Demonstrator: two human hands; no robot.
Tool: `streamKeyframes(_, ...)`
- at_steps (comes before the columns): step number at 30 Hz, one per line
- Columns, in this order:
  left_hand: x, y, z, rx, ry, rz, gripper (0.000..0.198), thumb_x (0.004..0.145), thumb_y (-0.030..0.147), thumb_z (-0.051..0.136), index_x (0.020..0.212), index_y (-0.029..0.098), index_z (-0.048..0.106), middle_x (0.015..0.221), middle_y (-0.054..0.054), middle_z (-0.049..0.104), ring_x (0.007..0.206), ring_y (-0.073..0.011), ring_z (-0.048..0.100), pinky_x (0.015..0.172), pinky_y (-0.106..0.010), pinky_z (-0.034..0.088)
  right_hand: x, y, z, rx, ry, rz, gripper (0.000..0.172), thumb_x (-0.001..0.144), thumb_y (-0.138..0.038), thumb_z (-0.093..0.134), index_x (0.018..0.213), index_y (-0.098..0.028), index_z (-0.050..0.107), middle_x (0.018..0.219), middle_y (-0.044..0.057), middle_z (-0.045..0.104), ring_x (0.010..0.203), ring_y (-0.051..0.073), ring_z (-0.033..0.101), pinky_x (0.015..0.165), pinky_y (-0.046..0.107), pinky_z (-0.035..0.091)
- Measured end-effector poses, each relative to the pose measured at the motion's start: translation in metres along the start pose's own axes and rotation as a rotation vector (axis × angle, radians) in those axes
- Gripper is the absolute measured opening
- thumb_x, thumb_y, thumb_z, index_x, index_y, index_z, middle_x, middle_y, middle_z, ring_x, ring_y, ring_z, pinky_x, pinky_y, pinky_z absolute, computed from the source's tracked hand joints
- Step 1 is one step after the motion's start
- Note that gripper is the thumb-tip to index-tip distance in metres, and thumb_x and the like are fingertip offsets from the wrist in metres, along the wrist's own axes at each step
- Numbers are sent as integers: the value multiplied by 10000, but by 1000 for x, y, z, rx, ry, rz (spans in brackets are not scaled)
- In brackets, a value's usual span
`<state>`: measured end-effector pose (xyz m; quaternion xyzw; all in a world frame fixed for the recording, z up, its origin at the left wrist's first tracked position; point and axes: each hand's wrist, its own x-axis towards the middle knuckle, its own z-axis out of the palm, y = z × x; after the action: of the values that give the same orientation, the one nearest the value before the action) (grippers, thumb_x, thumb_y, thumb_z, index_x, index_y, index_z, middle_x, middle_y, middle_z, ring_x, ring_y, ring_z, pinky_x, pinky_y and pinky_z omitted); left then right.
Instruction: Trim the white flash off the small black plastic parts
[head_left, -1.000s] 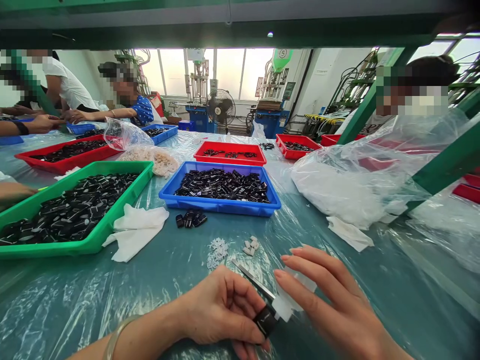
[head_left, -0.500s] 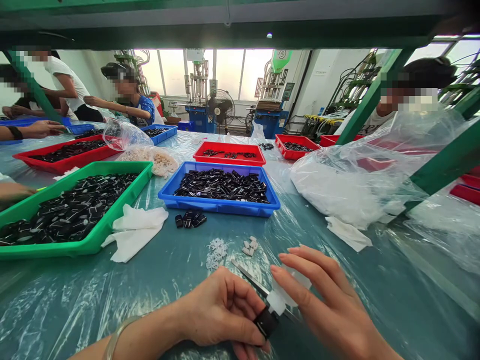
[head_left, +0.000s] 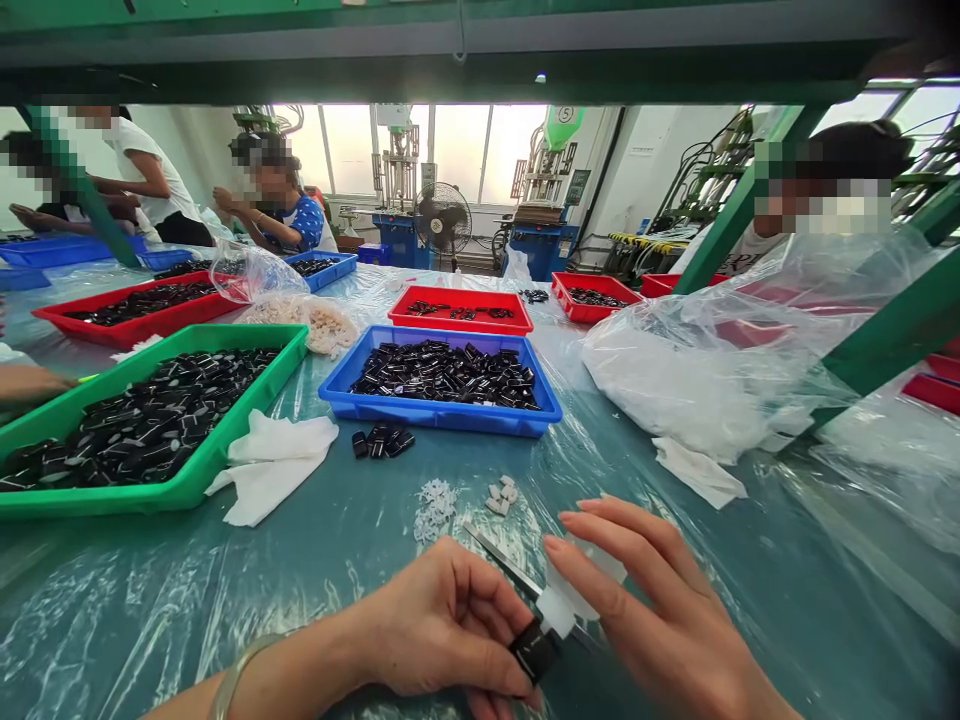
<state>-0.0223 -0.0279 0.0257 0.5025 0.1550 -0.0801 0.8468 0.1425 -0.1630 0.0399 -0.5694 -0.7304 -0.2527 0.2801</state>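
Note:
In my left hand (head_left: 457,630), thumb and fingers pinch a small glossy black plastic part (head_left: 535,652) low in the head view. A white, partly translucent piece (head_left: 556,610) touches the black part's upper right edge and runs behind my right index finger. My right hand (head_left: 645,600) is at this piece with long fingers spread above it; the thumb is hidden. Behind the white piece passes a slim pointed metal tool (head_left: 502,560), its far end partly covered. Beyond my hands are a pile of whitish translucent bits (head_left: 435,510) and several small white blocks (head_left: 502,494).
Several black parts (head_left: 383,440) lie before a blue tray (head_left: 442,412) of black parts. Left are a green tray (head_left: 289,365) and white cloth (head_left: 277,465). A clear bag (head_left: 675,380) sits right, by a green post (head_left: 892,345). People work around the table.
My hands and the black part have barely moved. The person in blue across the table has drawn an outstretched arm in, hands together. An arm at the far left has left the view.

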Motion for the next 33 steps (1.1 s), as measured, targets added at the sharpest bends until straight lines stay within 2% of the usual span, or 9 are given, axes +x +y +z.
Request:
streamKeyframes(15, -2, 0, -2, 3, -19, 30, 224, 601, 185, 753, 801, 104, 693, 696, -63, 695, 484, -96, 628, 464, -145, 494, 3, 3, -8, 6, -13, -38, 317, 970, -132, 329, 1041, -168, 636, 1045, 120, 612, 1069, 242, 516, 898, 399, 449)
streamKeyframes(19, 0, -1, -2, 2, -17, 20, 215, 605, 182, 750, 794, 100, 687, 688, -64, 691, 476, -94, 624, 460, -146, 494, 2, 2, -6, -8, -27, -31, 338, 977, -130, 298, 1054, -158, 625, 1053, 124, 602, 1090, 241, 489, 930, 420, 420)
streamKeyframes(26, 1, -3, -2, 7, -16, 17, 226, 602, 197, 758, 786, 91, 681, 688, -72, 688, 474, -96, 622, 460, -153, 496, -2, -1, 5, -1, 30, 6, 297, 969, -110, 339, 1065, -154, 616, 1055, 109, 583, 1092, 246, 463, 937, 415, 394)
streamKeyframes(33, 0, -1, 0, -17, 5, -8, 302, 549, 241, 798, 782, 96, 673, 659, -62, 681, 489, -112, 626, 456, -166, 492, -1, 0, 2, 25, 11, 6, 280, 958, -108, 362, 1062, -163, 615, 1057, 116, 577, 1088, 247, 485, 889, 382, 438)
